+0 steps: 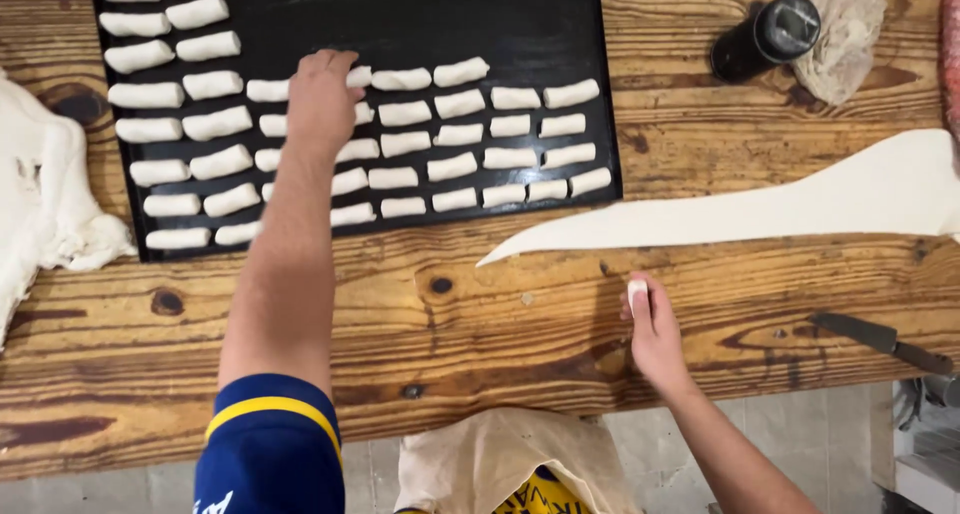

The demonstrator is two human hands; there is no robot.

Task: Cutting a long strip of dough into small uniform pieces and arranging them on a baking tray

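Left hand [322, 94] fingers curled over a dough roll [358, 76] on the far black tray [520, 14]; right hand [652, 324] grip pinched on a small dough piece [637, 292] above the wooden bench [480, 314].

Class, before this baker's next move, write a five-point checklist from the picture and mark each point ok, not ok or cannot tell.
1. Left hand is over the tray, on a dough roll: ok.
2. Right hand holds a dough piece: ok.
3. Bare space left on the tray, at the top right: ok.
4. Knife lies apart from both hands: ok.
5. Dough strip lies flat on the table: ok; whether it sticks to it: cannot tell.
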